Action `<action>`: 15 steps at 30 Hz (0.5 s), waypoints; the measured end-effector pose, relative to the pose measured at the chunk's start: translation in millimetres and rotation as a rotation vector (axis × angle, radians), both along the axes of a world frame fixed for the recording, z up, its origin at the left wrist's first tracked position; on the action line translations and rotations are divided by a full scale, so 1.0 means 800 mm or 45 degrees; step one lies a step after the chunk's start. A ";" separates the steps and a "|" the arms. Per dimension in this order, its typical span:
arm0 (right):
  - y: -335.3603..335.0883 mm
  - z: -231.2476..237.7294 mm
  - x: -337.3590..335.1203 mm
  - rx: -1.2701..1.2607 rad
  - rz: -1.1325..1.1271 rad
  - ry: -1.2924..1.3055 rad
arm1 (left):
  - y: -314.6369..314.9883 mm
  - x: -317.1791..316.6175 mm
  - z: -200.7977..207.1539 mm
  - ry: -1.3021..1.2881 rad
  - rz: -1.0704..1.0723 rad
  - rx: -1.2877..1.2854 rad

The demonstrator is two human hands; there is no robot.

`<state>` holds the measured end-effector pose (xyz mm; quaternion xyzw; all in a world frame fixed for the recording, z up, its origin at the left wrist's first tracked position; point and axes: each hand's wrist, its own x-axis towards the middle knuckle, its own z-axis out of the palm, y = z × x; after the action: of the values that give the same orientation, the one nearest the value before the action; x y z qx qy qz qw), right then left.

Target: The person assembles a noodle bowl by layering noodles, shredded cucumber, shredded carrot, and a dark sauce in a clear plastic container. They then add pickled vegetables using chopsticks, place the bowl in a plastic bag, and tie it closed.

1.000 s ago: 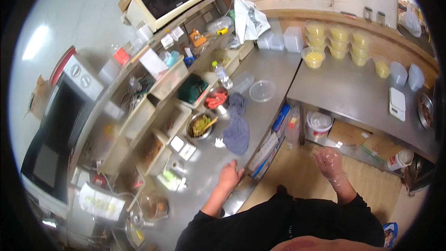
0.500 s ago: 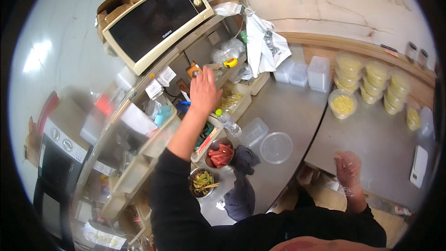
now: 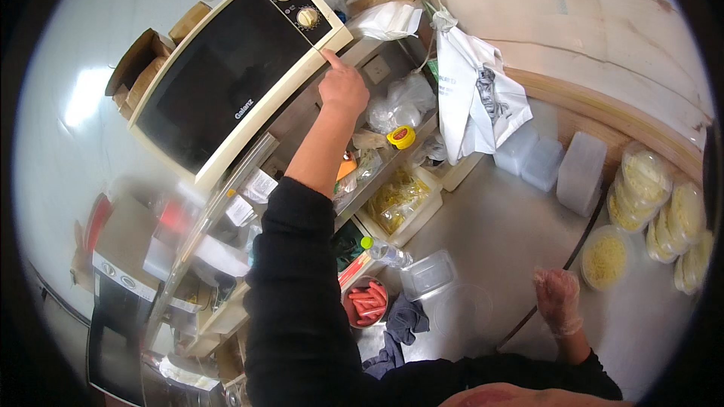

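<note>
My left hand (image 3: 344,87) is bare, its index finger stretched out at the lower right corner of a cream microwave (image 3: 219,75), below the two dials. The other fingers look curled, and nothing is held. The microwave's dark door is closed. My right hand (image 3: 559,301), in a clear plastic glove, hovers over the steel counter (image 3: 483,218) with fingers curled in and nothing visible in them. Nearest to it is a round tub of yellow shreds (image 3: 605,258).
Stacked tubs of yellow shreds (image 3: 641,181) and clear containers (image 3: 582,173) stand at the right. A white bag (image 3: 475,83) hangs beside shelf bins (image 3: 403,203). Near my left arm are a bottle (image 3: 386,252), a bowl of red sausages (image 3: 367,302) and a dark cloth (image 3: 407,319).
My left hand has moved up from the shelf to the microwave's corner, its index finger now extended. The view has shifted toward the microwave. My gloved right hand now appears nearer the tub.
</note>
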<state>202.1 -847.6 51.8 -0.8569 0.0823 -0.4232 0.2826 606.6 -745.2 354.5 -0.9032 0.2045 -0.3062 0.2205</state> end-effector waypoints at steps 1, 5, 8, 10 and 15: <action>-0.008 -0.003 0.007 -0.004 0.028 0.057 | -0.003 0.004 -0.002 0.021 0.015 -0.011; -0.028 -0.014 0.033 0.015 -0.006 0.010 | -0.011 0.017 -0.005 -0.014 0.044 -0.005; -0.039 -0.020 0.041 0.048 0.021 0.012 | -0.018 0.026 -0.003 -0.071 0.032 -0.063; -0.046 -0.024 0.042 0.069 0.037 -0.007 | -0.017 0.030 0.006 -0.061 0.060 0.002; -0.061 -0.041 0.041 -0.005 -0.025 0.060 | -0.005 -0.006 -0.002 -0.298 0.307 0.540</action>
<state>234.8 -896.5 19.3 -0.8663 0.0966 -0.4059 0.2747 601.8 -748.9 352.8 -0.8132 0.1280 -0.3303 0.4617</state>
